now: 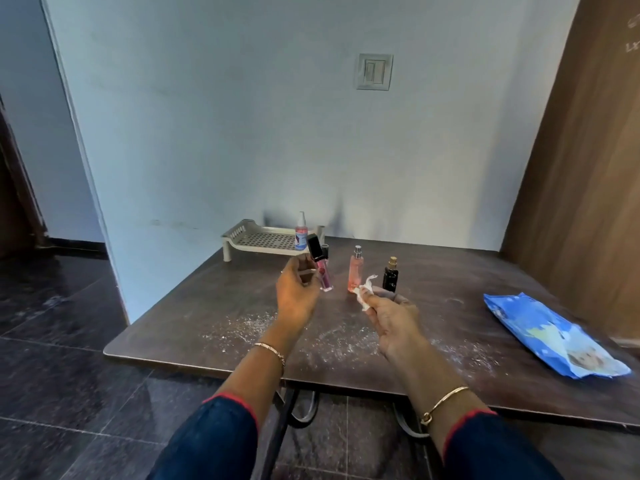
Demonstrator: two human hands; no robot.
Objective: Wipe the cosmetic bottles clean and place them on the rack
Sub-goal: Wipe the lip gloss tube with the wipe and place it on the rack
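Observation:
My left hand [297, 292] holds a small pink tube with a black cap [318, 255] tilted above the table. Just behind it a second pink tube [326, 277] stands on the table. My right hand [390, 316] grips a crumpled white wipe [365, 294]. A tall pink spray bottle [356, 274] and a short dark bottle with a gold top [391, 274] stand upright just beyond the right hand. A beige perforated rack [258, 239] sits at the table's far left corner, with a clear spray bottle with a red label [301, 232] standing on its right side.
The dark table [214, 306] has white powder scattered across its front half. A blue pack of wipes [550, 336] lies near the right edge. A pale blue wall stands behind, a wooden panel to the right, and dark tiled floor to the left.

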